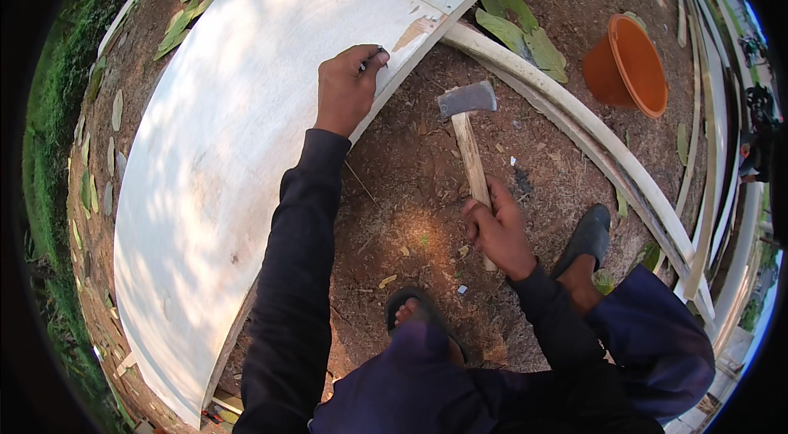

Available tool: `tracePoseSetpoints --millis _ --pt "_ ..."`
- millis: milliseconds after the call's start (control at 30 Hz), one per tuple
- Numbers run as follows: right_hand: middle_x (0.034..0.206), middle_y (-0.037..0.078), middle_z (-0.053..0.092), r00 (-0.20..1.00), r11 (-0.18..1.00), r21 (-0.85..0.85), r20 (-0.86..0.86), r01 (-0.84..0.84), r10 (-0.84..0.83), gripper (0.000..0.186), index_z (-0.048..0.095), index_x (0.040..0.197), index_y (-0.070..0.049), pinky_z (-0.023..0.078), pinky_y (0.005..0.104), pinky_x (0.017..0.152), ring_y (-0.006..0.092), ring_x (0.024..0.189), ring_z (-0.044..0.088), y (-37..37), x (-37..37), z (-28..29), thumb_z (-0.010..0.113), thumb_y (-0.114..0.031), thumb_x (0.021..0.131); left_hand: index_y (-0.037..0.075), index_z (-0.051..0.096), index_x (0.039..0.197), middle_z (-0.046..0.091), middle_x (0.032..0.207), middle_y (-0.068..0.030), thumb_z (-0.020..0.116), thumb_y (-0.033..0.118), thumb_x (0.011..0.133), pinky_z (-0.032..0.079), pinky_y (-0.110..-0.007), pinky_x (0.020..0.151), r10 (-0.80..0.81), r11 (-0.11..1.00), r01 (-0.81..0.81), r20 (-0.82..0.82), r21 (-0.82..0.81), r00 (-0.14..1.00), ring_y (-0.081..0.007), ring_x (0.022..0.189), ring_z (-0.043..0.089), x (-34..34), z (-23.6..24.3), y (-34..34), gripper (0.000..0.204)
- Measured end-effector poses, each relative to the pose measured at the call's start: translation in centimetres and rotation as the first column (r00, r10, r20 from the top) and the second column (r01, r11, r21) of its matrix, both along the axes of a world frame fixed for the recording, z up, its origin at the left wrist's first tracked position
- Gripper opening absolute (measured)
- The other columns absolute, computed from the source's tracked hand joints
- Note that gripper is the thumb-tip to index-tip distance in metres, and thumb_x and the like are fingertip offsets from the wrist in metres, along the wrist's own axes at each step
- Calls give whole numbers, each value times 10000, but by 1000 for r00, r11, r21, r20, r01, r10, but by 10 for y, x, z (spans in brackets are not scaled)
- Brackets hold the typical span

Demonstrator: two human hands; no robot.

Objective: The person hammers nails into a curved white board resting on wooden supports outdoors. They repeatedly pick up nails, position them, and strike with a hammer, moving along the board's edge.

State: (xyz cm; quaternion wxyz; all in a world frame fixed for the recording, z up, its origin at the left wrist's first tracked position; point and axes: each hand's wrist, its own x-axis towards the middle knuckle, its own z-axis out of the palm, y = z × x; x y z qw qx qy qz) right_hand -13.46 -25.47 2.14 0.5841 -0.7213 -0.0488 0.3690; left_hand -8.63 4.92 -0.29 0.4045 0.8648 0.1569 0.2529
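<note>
My left hand is pinched over the right edge of a large pale board. Small dark bits, which look like nails, poke out between its fingers. My right hand is wrapped round the wooden handle of a hatchet. Its grey metal head points away from me, above the bare soil and to the right of the board's edge. Close to my left hand, a torn brownish patch marks the board's surface near a seam.
Long wooden beams run from under the board toward the lower right. An orange bucket stands tilted beyond them. Large green leaves lie on the soil. My sandaled feet are below the hatchet. More timber lies at the far right.
</note>
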Motion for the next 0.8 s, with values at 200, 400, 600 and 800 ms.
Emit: tracePoseSetpoints --millis 200,400,600,800 --pt "856 56 627 930 999 -28 365 -29 38 494 450 1469 24 482 329 584 125 660 585 6 26 32 581 -191 1043 0 753 971 739 890 -189 715 156 925 540 -374 703 -5 1000 4 37 15 999 -337 762 712 -2 0 -1 167" --pt "712 81 586 738 958 -267 626 -102 253 348 560 1317 15 431 354 552 154 584 546 19 50 56 581 -215 1057 1 754 974 741 905 -188 714 142 920 541 -376 709 -21 1000 22 79 -12 997 -342 770 712 -9 -5 -4 157" --pt "730 216 583 663 930 -331 663 -158 348 271 591 1148 21 437 452 591 377 608 587 42 57 69 581 -232 1048 -1 748 967 742 911 -178 715 132 913 540 -383 705 -25 1000 24 108 10 994 -351 778 711 -9 -5 -6 147" --pt "761 235 591 604 913 -371 693 -171 394 271 582 1099 21 441 485 624 406 668 615 56 62 75 568 -245 1051 2 747 961 738 915 -177 717 129 913 540 -387 697 -31 998 23 136 60 990 -349 769 707 -8 -7 -2 139"
